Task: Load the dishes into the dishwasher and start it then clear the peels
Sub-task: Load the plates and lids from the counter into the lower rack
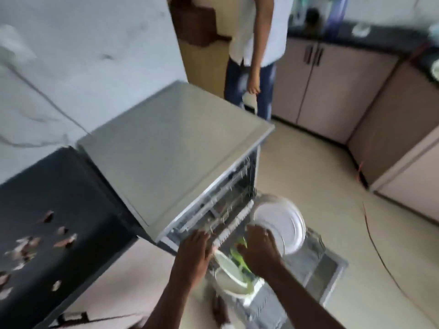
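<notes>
While the whole view smears with motion, both hands are down at the open front of the dishwasher (175,148). Its door (332,264) is dropped flat and the lower rack (306,252) is drawn out over it.

The right hand (259,248) is over that rack, back of the hand up. Its fingers reach to the lower left rim of a large pale plate (282,222), which stands tilted on edge just in front of the dishwasher's opening. Touching it, yes, but the blur hides whether the fingers actually clasp the rim.

The left hand (194,245) sits at the dishwasher's front left corner, fingertips up against the edge of the upper rack (228,205). Curled or flat, I cannot tell.

Between the two hands, white plates (229,269) lean in the rack's near end, with something bright green (237,254) just beside them.

Left of the dishwasher, brown and pale peels (28,243) lie scattered across a black counter (71,186), well apart from both hands.

Behind the dishwasher a second person (259,32) stands in a light shirt and jeans, arm hanging. To the dishwasher's right, beige cabinets (332,79) line the wall, and a thin red cable (380,252) trails over the floor.
</notes>
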Tool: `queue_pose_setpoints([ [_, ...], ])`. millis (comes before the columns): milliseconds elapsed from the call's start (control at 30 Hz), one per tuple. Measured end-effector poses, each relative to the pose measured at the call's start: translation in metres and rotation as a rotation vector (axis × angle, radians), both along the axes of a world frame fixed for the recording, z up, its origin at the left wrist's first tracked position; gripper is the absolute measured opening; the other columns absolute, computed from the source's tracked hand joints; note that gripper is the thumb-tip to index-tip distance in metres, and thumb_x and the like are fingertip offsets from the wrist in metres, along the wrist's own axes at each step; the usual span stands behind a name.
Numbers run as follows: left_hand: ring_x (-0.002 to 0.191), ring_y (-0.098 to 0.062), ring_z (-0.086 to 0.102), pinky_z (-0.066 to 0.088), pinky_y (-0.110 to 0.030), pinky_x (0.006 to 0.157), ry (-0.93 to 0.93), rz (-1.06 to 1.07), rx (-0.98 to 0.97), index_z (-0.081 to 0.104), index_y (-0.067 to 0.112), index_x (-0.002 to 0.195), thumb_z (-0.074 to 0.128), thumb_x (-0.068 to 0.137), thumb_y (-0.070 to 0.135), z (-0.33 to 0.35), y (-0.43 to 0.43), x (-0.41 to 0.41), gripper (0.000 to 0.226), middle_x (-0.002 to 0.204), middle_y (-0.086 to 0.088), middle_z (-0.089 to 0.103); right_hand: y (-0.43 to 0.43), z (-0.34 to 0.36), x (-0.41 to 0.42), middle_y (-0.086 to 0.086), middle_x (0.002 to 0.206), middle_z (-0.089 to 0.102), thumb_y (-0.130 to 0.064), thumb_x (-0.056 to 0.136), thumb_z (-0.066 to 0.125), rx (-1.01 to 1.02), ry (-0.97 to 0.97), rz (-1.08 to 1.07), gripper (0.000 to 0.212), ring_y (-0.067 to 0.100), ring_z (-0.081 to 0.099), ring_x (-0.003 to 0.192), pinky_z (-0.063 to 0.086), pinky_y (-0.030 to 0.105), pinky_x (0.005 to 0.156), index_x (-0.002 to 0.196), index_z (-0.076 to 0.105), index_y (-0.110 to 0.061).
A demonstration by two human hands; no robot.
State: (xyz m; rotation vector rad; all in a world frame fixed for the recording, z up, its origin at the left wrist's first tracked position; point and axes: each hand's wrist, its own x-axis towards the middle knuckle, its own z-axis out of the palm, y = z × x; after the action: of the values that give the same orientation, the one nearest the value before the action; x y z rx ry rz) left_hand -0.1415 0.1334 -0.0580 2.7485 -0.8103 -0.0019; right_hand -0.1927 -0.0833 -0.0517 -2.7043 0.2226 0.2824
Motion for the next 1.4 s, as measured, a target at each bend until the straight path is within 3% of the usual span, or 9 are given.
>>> queue_pose_setpoints([
  [100, 0.104, -0.025, 0.069, 0.048, -0.029, 0.087, -0.044, 0.100, -0.061, 0.073, 0.013, 0.109, 0.027, 0.106, 0.051, 0.037, 0.050, -0.023, 0.060, 0.110, -0.002, 0.072, 0.039, 0.038, 0.006, -0.005, 0.100, 0.073, -0.059, 0.076, 0.044, -0.007, -0.082, 0.120, 0.046, 0.020, 0.072, 0.096, 0.058, 0.039, 0.085, 0.090, 0.074, -0.028],
  [200, 0.084, -0.025, 0.076, 0.042, -0.019, 0.098, -0.121, 0.223, -0.122, 0.072, 0.012, 0.097, 0.030, 0.106, 0.051, 0.061, 0.106, -0.040, 0.058, 0.088, -0.006, 0.077, 0.082, 0.058, 0.019, 0.003, 0.102, 0.073, -0.054, 0.076, 0.049, 0.009, -0.195, 0.288, 0.043, 0.026, 0.066, 0.100, 0.043, 0.047, 0.091, 0.098, 0.068, -0.023],
  [333, 0.139, -0.003, 0.042, 0.019, -0.015, 0.117, -0.281, 0.351, -0.111, 0.068, 0.015, 0.097, 0.033, 0.106, 0.048, 0.076, 0.179, -0.067, 0.049, 0.094, -0.002, 0.077, 0.153, 0.097, 0.042, -0.003, 0.094, 0.075, -0.060, 0.070, 0.046, -0.016, -0.289, 0.402, 0.045, 0.021, 0.074, 0.088, 0.050, 0.043, 0.085, 0.083, 0.075, -0.027],
  [467, 0.107, -0.015, 0.053, 0.035, -0.012, 0.099, -0.229, 0.554, -0.151, 0.079, 0.008, 0.076, 0.024, 0.106, 0.054, 0.105, 0.232, -0.097, 0.078, 0.093, -0.005, 0.078, 0.221, 0.116, 0.046, -0.013, 0.096, 0.070, -0.064, 0.072, 0.050, -0.001, -0.310, 0.516, 0.042, 0.014, 0.070, 0.091, 0.057, 0.038, 0.082, 0.091, 0.072, -0.032],
  [600, 0.122, -0.018, 0.061, 0.018, -0.016, 0.116, -0.174, 0.808, -0.101, 0.079, 0.014, 0.102, 0.018, 0.102, 0.065, 0.127, 0.287, -0.131, 0.079, 0.113, -0.003, 0.075, 0.286, 0.153, 0.025, -0.007, 0.114, 0.068, -0.065, 0.080, 0.034, -0.001, -0.286, 0.672, 0.055, 0.020, 0.064, 0.113, 0.049, 0.049, 0.102, 0.099, 0.069, -0.028],
  [700, 0.151, -0.011, 0.025, 0.015, -0.027, 0.121, 0.047, 0.958, -0.135, 0.052, 0.024, 0.144, 0.016, 0.094, 0.073, 0.145, 0.318, -0.169, 0.079, 0.155, 0.007, 0.043, 0.338, 0.163, 0.010, -0.004, 0.141, 0.052, -0.068, 0.080, 0.011, 0.038, -0.231, 0.805, 0.077, 0.021, 0.041, 0.138, 0.022, 0.047, 0.120, 0.123, 0.059, -0.027],
  [933, 0.152, -0.012, 0.020, 0.019, -0.029, 0.119, 0.042, 1.097, -0.144, 0.052, 0.027, 0.141, -0.023, 0.065, 0.089, 0.147, 0.424, -0.226, 0.123, 0.156, 0.007, 0.042, 0.470, 0.163, -0.013, -0.003, 0.139, 0.054, -0.054, 0.101, 0.042, 0.094, -0.238, 0.947, 0.043, 0.020, 0.043, 0.137, 0.027, 0.046, 0.120, 0.128, 0.059, -0.025],
  [1133, 0.151, -0.013, 0.022, 0.019, -0.031, 0.121, 0.062, 1.131, -0.124, 0.050, 0.025, 0.141, -0.018, 0.076, 0.083, 0.142, 0.521, -0.237, 0.111, 0.154, 0.005, 0.044, 0.578, 0.164, -0.024, -0.003, 0.140, 0.054, -0.054, 0.102, 0.041, 0.064, -0.244, 0.995, 0.044, 0.019, 0.044, 0.135, 0.029, 0.044, 0.118, 0.130, 0.058, -0.025],
  [1400, 0.153, -0.012, 0.017, 0.016, -0.032, 0.124, 0.085, 1.190, -0.053, 0.043, 0.023, 0.147, 0.030, 0.106, 0.051, 0.139, 0.599, -0.251, 0.052, 0.159, 0.003, 0.036, 0.686, 0.160, -0.031, 0.000, 0.149, 0.048, -0.053, 0.101, 0.041, 0.021, -0.216, 1.110, 0.048, 0.023, 0.041, 0.141, 0.026, 0.048, 0.120, 0.139, 0.052, -0.025],
])
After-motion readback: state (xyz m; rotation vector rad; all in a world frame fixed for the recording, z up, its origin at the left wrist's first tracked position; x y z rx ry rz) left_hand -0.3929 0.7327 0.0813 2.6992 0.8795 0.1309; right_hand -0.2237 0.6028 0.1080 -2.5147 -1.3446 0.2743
